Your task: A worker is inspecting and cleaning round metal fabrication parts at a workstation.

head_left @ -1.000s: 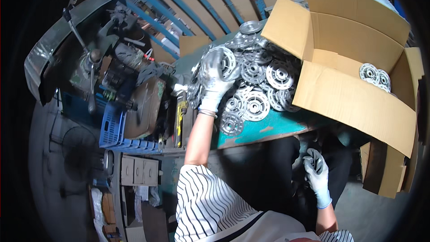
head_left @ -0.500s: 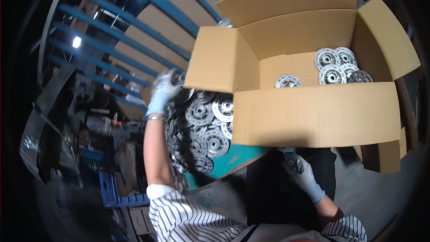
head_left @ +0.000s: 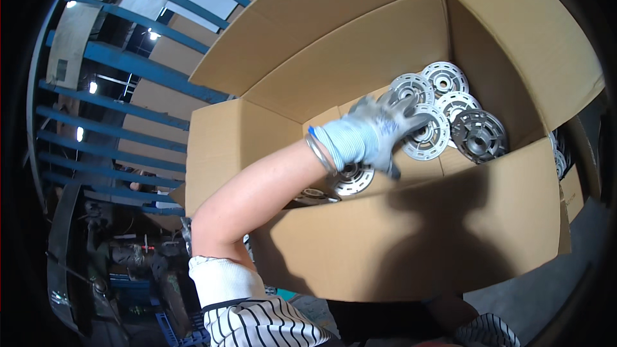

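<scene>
My left hand (head_left: 380,130), in a grey-white glove with a pale blue cuff, reaches into the open cardboard box (head_left: 360,244). Its fingers are spread over a pale round metal disc (head_left: 432,140) with a slotted rim, and they appear to touch it. Beside it lie more pale discs (head_left: 445,78) and one darker disc (head_left: 479,138), overlapping in a cluster at the box's right. Under my wrist is another disc (head_left: 355,181), partly covered. A further one (head_left: 315,197) shows behind the near wall. My right hand is hidden below the box's front; only part of that arm shows.
A blue slatted rack (head_left: 116,119) with cardboard sheets stands at the left and back. Dark machinery (head_left: 135,254) and a blue crate (head_left: 173,331) are at lower left. The box's raised side flap (head_left: 527,38) stands at the right, with more discs (head_left: 559,157) beyond it.
My left hand has moved from the disc pile left of the box to the discs inside it. The box now fills more of the view. My right hand has gone out of sight.
</scene>
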Available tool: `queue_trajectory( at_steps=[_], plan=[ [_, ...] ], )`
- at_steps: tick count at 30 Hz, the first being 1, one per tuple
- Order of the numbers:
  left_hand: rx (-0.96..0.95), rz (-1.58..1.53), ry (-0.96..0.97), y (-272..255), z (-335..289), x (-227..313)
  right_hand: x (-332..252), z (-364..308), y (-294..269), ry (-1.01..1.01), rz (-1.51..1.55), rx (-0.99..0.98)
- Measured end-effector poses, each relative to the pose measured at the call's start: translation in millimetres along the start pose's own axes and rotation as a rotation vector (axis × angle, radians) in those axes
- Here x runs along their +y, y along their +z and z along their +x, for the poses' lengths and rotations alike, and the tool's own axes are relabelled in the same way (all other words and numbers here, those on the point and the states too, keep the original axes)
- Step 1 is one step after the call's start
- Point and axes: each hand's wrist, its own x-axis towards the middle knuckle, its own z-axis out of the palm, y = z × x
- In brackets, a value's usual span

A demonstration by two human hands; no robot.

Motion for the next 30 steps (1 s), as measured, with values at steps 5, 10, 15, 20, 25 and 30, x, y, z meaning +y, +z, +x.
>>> queue_trajectory(
  at_steps=[5,10,15,20,25,30],
  plan=[
    [-0.361,-0.254,-0.327,51,-16,-17,8,0,-15,0.063,-0.003,0.012],
    [-0.007,-0.512,-0.335,123,-65,-32,13,-3,-15,0.077,0.014,-0.024],
    [-0.001,-0.519,-0.410,108,-60,-37,15,-6,-11,0.081,0.019,-0.049],
    [0.442,-1.265,-0.489,74,-83,-55,16,-7,-11,0.088,0.012,-0.057],
    [0.589,-2.138,-0.268,35,-161,-21,21,-6,-10,0.065,0.017,-0.047],
    [0.878,-2.567,0.198,40,-223,70,48,-1,-1,0.016,0.107,0.020]
  ],
)
